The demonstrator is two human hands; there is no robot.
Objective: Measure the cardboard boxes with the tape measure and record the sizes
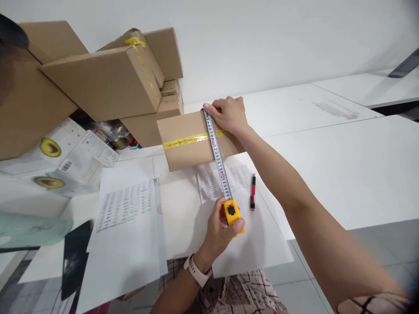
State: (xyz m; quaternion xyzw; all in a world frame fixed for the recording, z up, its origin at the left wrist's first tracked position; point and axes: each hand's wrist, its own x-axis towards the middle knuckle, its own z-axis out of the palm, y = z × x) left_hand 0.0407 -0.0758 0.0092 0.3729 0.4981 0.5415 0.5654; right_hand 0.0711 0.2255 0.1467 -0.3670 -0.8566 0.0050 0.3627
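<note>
My left hand [221, 229], a pale watch on its wrist, is closed round the yellow case of a tape measure [231, 210]. From the case the metal blade runs away from me across the top of a small cardboard box [186, 126] sealed with yellow tape. At the box's far edge, my right hand [231, 114] pins the blade's end with the thumb, its other fingers curled over the box; the blade's tip is hidden there. Beneath the case and blade lies a sheet of paper with writing [255, 244]. A red and black pen [253, 192] rests on that sheet.
Large cardboard boxes [101, 83] are stacked at the back left. Below them sit white cartons with avocado pictures [75, 152]. More written sheets [121, 244] overhang the white table [343, 161] at its front left. A dark flat object [77, 257] lies beside them.
</note>
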